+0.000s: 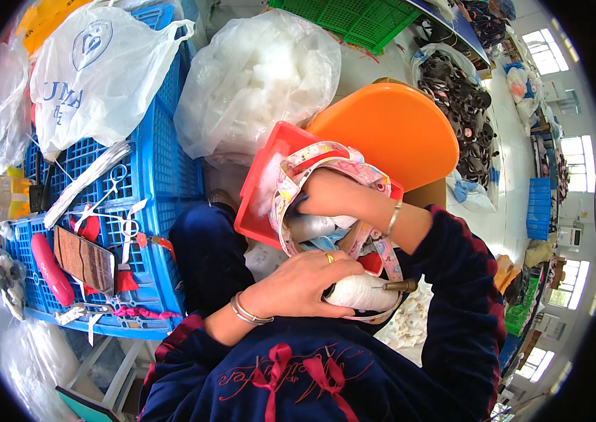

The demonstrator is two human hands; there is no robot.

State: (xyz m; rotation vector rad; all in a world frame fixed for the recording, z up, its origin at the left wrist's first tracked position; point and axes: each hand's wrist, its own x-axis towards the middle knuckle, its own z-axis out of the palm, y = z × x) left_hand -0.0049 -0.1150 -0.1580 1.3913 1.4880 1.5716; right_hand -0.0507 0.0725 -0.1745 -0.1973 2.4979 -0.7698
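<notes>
On my lap rests an open bag with a pink, patterned rim (285, 184). Inside it are white thread spools (310, 227) and a piece of light blue material (326, 240). My left hand (298, 285) is curled over a white thread spool (365, 292) at the near side of the bag. A thin metal spike with a brownish handle (400, 286) lies against that spool. My right hand (332, 195) reaches down into the bag from the right; its fingers are hidden behind the rim and contents.
A red bin (247, 224) with white stuffing and an orange stool (389, 130) stand just beyond. Left, a blue crate (154, 274) carries scissors (112, 184), a phone (87, 259) and a pink oblong device (50, 269). A large clear bag of white stuffing (256, 77) sits behind.
</notes>
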